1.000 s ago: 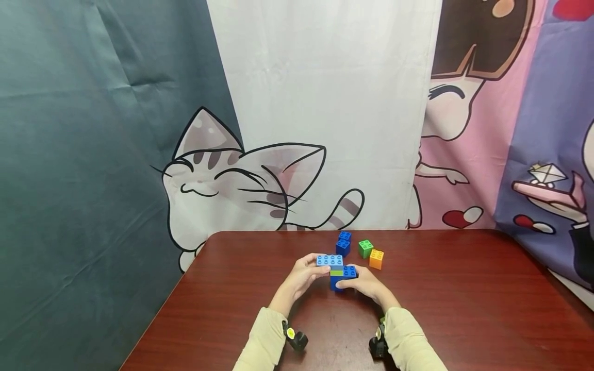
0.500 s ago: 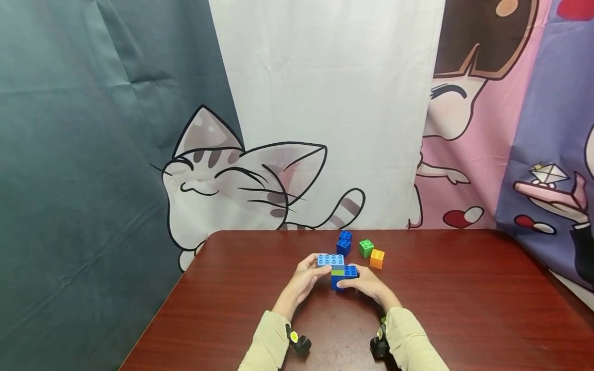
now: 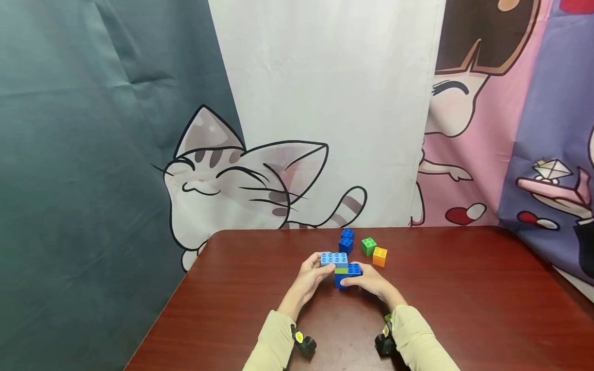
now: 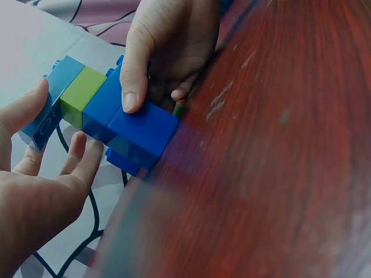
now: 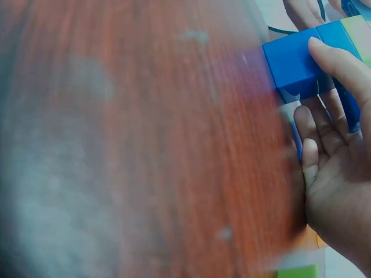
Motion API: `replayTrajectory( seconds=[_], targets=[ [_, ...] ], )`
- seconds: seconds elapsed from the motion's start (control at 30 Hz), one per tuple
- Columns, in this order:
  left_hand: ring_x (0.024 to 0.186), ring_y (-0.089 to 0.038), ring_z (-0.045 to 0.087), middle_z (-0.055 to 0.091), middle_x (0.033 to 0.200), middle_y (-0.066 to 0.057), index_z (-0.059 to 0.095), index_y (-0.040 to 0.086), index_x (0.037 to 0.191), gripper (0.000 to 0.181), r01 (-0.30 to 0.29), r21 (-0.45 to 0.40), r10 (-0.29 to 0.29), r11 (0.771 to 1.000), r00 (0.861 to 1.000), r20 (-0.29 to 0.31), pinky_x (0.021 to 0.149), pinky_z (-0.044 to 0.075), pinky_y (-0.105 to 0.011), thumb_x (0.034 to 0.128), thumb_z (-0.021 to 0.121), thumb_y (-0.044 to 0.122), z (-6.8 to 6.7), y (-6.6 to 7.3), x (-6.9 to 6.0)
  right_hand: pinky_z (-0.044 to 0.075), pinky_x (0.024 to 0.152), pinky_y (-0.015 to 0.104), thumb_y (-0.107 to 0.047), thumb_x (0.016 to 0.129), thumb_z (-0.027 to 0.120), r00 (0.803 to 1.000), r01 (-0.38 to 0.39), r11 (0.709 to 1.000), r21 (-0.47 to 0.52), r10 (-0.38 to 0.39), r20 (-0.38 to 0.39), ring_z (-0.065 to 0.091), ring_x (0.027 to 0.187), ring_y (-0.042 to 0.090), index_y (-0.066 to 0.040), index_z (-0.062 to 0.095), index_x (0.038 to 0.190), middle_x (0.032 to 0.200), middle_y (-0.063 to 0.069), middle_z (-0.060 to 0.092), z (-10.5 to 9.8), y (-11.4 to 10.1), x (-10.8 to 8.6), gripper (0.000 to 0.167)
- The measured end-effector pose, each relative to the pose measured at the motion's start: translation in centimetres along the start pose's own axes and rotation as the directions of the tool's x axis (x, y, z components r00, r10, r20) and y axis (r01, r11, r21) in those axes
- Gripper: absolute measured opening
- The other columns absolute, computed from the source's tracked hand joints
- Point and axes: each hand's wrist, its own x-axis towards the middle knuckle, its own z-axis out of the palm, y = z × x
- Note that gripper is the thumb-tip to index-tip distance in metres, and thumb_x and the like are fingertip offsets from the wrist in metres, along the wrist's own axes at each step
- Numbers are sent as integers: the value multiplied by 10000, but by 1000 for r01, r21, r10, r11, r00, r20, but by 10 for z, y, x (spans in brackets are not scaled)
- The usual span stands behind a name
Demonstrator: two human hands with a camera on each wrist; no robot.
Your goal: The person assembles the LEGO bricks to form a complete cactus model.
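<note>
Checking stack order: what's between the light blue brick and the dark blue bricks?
A lime green block sits between the light blue brick and the dark blue bricks. Clearest in the left wrist view; also visible from the head.

A printed cloth backdrop (image 3: 334,77) spanned the upper frame. Its dark teal panel (image 3: 93,180) occupied the left side; a cartoon cat (image 3: 223,201) appeared left of center. The reddish-brown table (image 3: 473,299) extended across the lower frame.

Loose blocks (image 3: 368,247) lie on the table (image 3: 223,299) behind the block stack (image 3: 341,279), between the hands (image 3: 307,280) (image 3: 375,283).
</note>
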Motion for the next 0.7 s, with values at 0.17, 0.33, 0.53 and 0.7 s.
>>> replayTrajectory(
  seconds=[0.17,0.33,0.53,0.7],
  targets=[
    [933,-76,633,663,1059,-4,534,-1,1215,342,10,4,-10,1000,1000,4,852,537,-210,895,652,17,2,1,1,446,684,282,-319,811,790,1000,-2,1000,6,2,19,548,780,165,17,579,1210,942,33,675,-3,-1,0,562],
    [939,-79,634,657,1044,5,536,3,1197,331,-15,28,15,1000,1000,0,878,543,-233,890,656,13,-1,2,1,465,747,275,-323,820,781,999,23,1000,15,-24,49,574,850,161,32,541,1275,1055,85,689,-3,-4,2,625],
    [931,-78,627,643,1022,22,488,-71,1202,385,-58,51,56,997,998,33,857,546,-232,873,674,4,2,0,1,447,1038,439,-253,871,728,988,45,995,94,-59,145,593,1018,160,62,441,1377,1239,147,634,-12,-3,0,662],
    [914,-82,628,651,1010,33,455,-116,1232,437,-106,54,103,993,994,45,828,547,-216,868,674,-14,5,-3,1,298,1140,581,-219,877,712,981,24,989,146,-51,186,573,1084,168,69,416,1400,1276,142,611,-20,-6,-1,666]
  ],
)
